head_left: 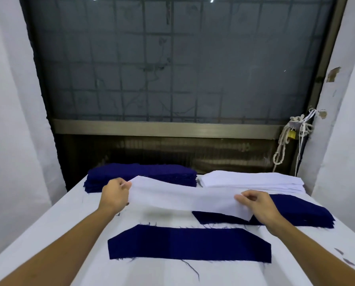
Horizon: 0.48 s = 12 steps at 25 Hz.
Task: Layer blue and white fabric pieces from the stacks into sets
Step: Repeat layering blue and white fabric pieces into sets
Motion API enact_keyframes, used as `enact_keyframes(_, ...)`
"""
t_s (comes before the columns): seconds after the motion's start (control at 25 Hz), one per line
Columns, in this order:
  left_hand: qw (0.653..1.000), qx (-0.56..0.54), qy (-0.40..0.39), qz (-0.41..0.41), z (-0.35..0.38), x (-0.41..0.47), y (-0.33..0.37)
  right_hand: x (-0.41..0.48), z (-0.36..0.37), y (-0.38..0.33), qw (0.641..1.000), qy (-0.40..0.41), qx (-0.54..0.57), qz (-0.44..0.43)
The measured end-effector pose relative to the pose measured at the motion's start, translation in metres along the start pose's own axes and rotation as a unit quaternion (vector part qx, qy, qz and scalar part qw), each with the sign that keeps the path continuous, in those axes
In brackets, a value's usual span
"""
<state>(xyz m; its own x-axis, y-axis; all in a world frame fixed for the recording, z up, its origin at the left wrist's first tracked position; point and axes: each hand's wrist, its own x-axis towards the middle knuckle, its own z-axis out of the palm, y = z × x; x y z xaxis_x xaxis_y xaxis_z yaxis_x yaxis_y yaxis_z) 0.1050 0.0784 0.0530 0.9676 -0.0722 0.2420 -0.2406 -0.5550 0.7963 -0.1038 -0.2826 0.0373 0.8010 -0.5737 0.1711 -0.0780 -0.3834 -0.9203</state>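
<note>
1. Table (48, 234): covered in white cloth, and it carries every item below.
2. Blue stack (141, 175): a thick pile of dark blue pieces at the table's far left corner, close to the far edge.
3. Left hand (115, 196): just in front of the blue stack. The thumb and fingers are closed together, pinching the left end of the white piece.
4. White piece (182, 198): 1 long strip held above the table's middle between the 2 hands. Its right end hangs over the blue-topped pile.
5. Single blue piece (190, 245): 1 long strip with cut-off far corners, lying flat near the front edge, apart from both stacks. Loose threads (191, 267) trail from its near edge.
6. White stack (253, 180): a fanned pile of white pieces at the far right corner, just beside the blue stack.
7. Right hand (259, 205): the thumb and forefinger pinch the white piece near its right end, and the other fingers are curled.
8. Blue-topped pile (296, 211): a low pile along the right edge, in front of the white stack and partly under the white piece.
9. Open room: bare cover runs from the single blue piece to the left edge, with a narrower strip along the front edge.
10. Window (176, 62): barred, behind the far edge. A cord (281, 145) and padlock (292, 134) hang at its right.
</note>
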Motion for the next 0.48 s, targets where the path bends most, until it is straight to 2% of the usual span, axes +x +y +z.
enact_keyframes(0.08, 0.999, -0.008, -0.039, -0.007, -0.003, -0.013, -0.014, -0.009, 0.005, 0.006, 0.999, 0.029, 0.03, -0.002)
enact_keyframes(0.2, 0.998, 0.01, -0.067, -0.004, -0.003, -0.031, -0.03, -0.02, 0.011, 0.013, 0.998, 0.06, 0.009, 0.003)
enact_keyframes(0.48, 0.993, 0.099, -0.069, 0.016, 0.011, -0.066, -0.075, -0.05, 0.009, 0.046, 0.994, 0.032, -0.098, -0.032)
